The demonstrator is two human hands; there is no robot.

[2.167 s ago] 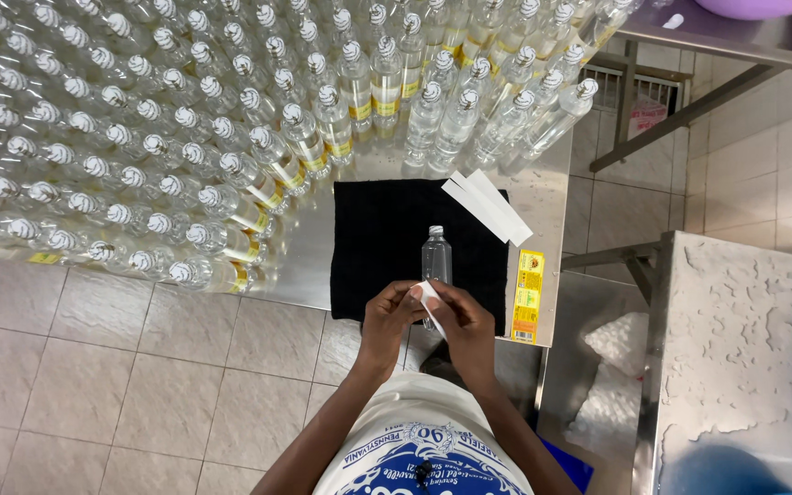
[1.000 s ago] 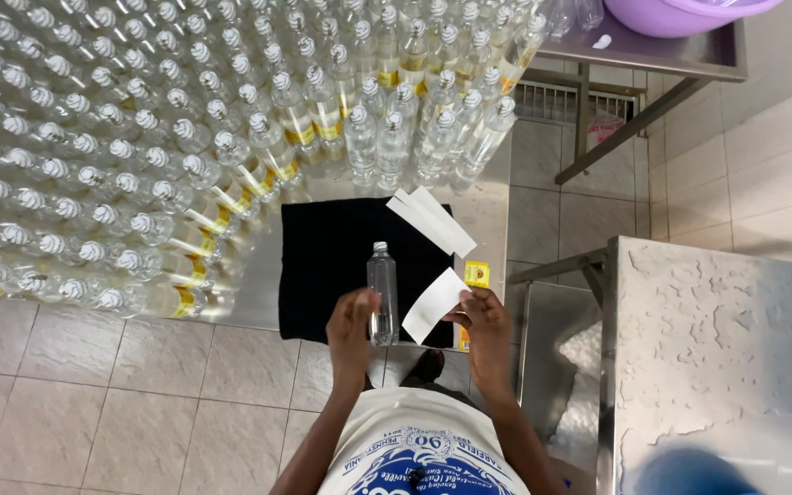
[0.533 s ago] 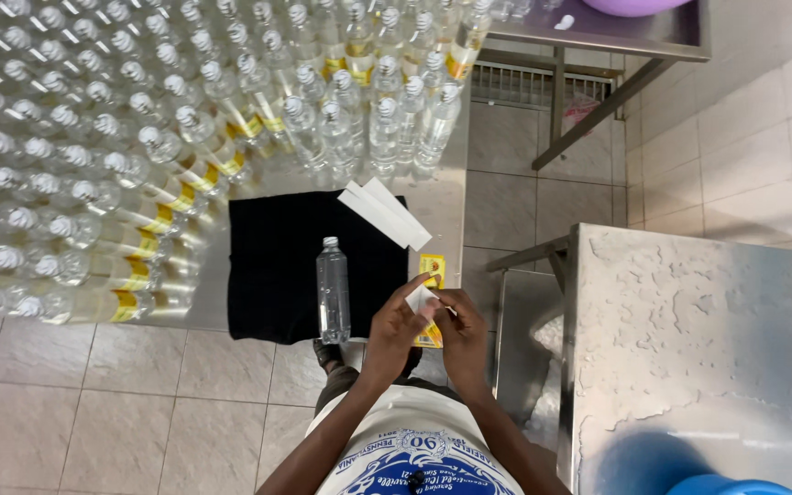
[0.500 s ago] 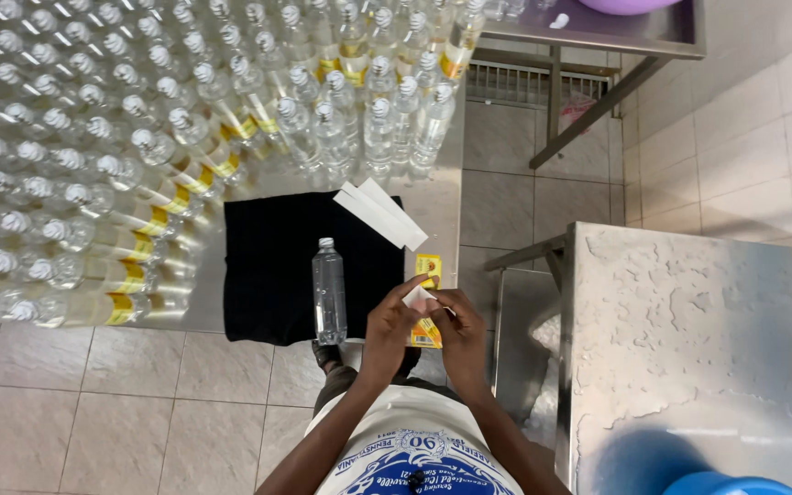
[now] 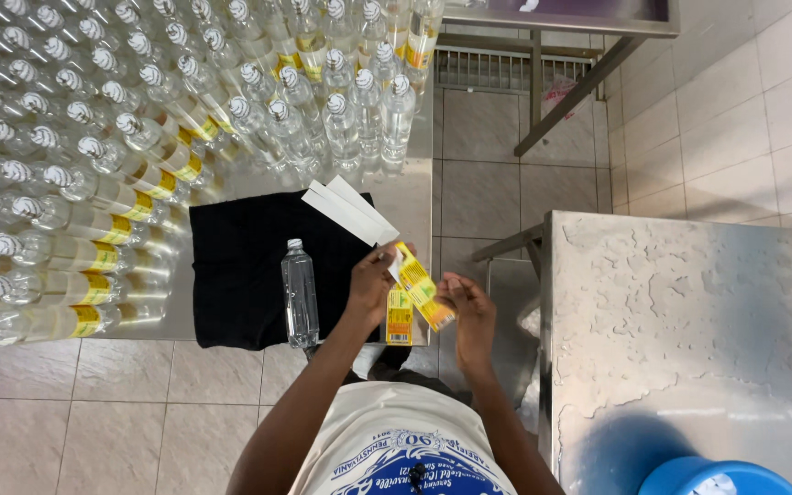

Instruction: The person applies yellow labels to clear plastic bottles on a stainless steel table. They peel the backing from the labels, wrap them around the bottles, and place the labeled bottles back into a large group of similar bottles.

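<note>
My left hand (image 5: 370, 286) and my right hand (image 5: 469, 307) hold a yellow label (image 5: 422, 287) stretched between them, sticker peeled partly away from its white backing. Just below it a stack of yellow labels (image 5: 400, 316) lies on the table edge. A clear plastic bottle (image 5: 300, 293) with no label stands upright on a black cloth (image 5: 236, 266), left of my left hand and not touched.
Many clear capped bottles (image 5: 121, 156) crowd the steel table's left and back, some with yellow labels. White backing strips (image 5: 350, 209) lie at the cloth's far right corner. A steel counter (image 5: 689, 321) stands right, with a blue tub (image 5: 717, 478) at its near edge.
The label between my hands has been pulled further apart, its yellow face now showing. The view has shifted slightly; the bottle stays on the cloth.
</note>
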